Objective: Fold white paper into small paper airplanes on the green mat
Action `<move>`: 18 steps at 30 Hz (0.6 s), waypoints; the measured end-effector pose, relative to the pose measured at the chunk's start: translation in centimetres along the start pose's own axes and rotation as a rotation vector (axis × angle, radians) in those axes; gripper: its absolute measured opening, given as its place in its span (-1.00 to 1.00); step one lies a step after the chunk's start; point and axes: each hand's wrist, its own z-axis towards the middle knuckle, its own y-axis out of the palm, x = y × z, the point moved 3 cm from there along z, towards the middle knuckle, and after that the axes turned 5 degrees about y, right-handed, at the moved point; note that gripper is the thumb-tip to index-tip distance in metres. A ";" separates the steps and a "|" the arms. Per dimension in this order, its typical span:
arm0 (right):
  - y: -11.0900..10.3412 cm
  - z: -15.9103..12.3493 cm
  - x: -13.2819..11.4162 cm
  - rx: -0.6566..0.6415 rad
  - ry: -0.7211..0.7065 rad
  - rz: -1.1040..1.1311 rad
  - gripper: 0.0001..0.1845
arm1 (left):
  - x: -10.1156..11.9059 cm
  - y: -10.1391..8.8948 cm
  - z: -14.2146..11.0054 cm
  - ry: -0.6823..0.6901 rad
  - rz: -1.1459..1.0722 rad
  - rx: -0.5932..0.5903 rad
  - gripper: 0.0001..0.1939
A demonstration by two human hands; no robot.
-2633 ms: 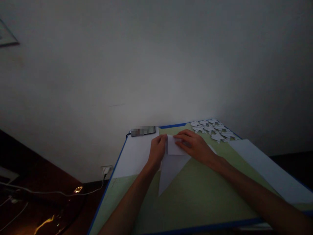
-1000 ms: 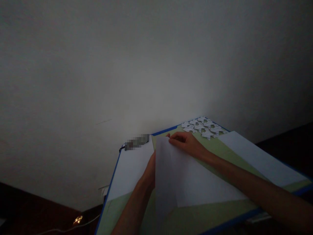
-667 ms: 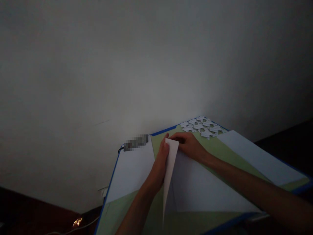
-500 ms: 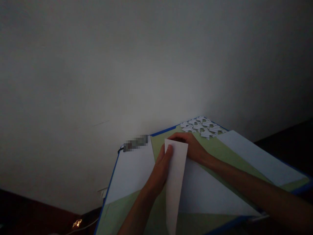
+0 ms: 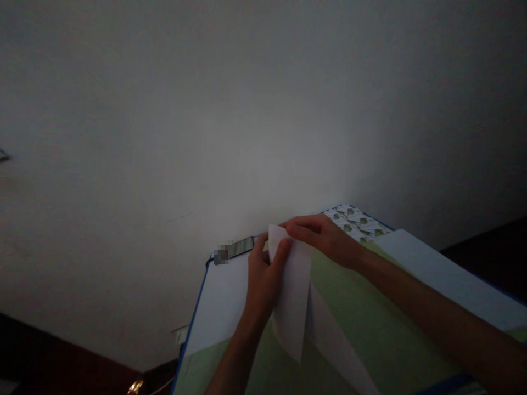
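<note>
A white sheet of paper, partly folded into a long pointed shape, is lifted off the green table top. My left hand grips its upper left edge, thumb on top. My right hand pinches the paper's top end from the right, fingers closed on it. The paper's lower flap trails down toward the table's near edge.
A pile of several small folded white paper pieces lies at the far right corner. White sheets lie at left and right. A dark phone sits at the far edge against the pale wall. The table has a blue rim.
The flat folded triangle was opened up and refolded. In the last half second both hands lifted the paper and brought its halves together into a narrower shape.
</note>
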 end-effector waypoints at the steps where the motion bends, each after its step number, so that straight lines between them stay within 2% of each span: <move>1: -0.1 0.6 -1.5 -0.020 -0.058 -0.042 -0.67 | 1.0 -0.2 0.8 0.078 0.019 0.008 -0.54; 3: -0.2 1.8 -4.7 -0.068 -0.166 -0.135 -0.75 | 3.3 -0.8 2.4 0.241 0.063 0.029 -0.62; 5: 0.0 2.7 -7.9 -0.052 -0.262 -0.258 -0.79 | 5.6 -1.3 3.9 0.382 0.102 0.058 -0.69; 9: 1.2 2.6 -12.2 0.122 -0.477 -0.404 -0.89 | 9.2 -2.0 5.7 0.572 0.158 0.082 -0.74; 12: 2.4 1.5 -13.4 0.211 -0.630 -0.486 -0.91 | 10.4 -2.1 6.1 0.636 0.187 0.071 -0.84; 18: 3.9 -0.2 -13.7 0.171 -0.825 -0.683 -0.84 | 10.8 -2.0 5.5 0.558 0.166 0.054 -0.94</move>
